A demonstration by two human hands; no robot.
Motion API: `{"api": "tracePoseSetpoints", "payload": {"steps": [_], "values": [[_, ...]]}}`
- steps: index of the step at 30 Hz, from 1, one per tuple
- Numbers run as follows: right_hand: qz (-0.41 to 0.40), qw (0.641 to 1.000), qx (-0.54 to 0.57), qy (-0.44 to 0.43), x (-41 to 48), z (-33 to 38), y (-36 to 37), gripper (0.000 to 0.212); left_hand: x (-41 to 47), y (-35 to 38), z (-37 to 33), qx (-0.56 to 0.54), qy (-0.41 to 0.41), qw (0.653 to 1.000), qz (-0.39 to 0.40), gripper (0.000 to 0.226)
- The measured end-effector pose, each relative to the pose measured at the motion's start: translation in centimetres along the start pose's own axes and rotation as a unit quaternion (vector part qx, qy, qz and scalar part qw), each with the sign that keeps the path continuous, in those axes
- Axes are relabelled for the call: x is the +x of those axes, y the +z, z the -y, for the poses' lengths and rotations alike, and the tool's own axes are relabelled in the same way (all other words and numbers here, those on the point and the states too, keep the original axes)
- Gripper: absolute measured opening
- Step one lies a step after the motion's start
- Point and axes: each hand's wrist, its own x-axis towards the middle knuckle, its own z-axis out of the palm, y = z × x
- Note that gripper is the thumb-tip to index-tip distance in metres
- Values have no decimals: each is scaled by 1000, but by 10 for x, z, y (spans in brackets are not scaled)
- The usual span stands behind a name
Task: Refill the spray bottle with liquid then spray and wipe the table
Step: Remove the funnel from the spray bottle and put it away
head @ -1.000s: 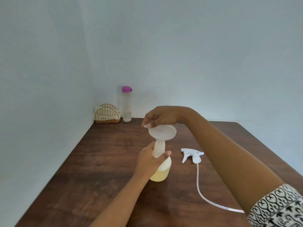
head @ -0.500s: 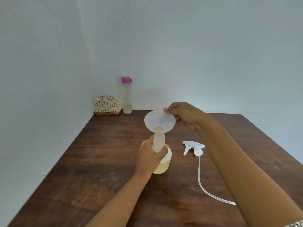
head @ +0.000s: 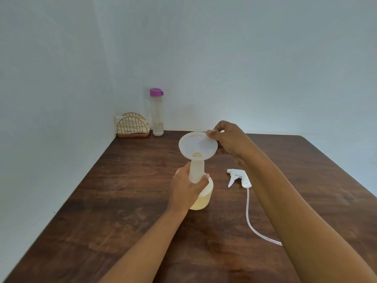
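Funnel [head: 195,144] in spray bottle [head: 209,186]; yellow liquid [head: 201,203] inside.

Soft, even daylight, faint shadows, sharp focus, with slight wide-angle bending toward the edges.

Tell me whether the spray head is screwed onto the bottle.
No, the spray head lies on the table, apart from the bottle.
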Motion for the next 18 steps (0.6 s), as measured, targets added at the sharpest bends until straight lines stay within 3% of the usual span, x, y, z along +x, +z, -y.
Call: {"api": "tracePoseSetpoints", "payload": {"steps": [5, 10, 14, 18], "values": [[-16, 1000, -18, -12, -1, 2, 0, 22, 0, 1, 0, 3, -3, 1000, 0, 45], [-17, 991, 136, 1, 3, 16, -13, 25, 0, 0, -4, 12, -10, 1000, -5, 46], [-26, 998, 61, 16, 1, 1, -6, 25, -1, -1, -2, 4, -2, 1000, -2, 40], [-34, 988, 150, 16, 5, 5, -10, 25, 0, -1, -4, 15, -10, 1000, -7, 45]]}}
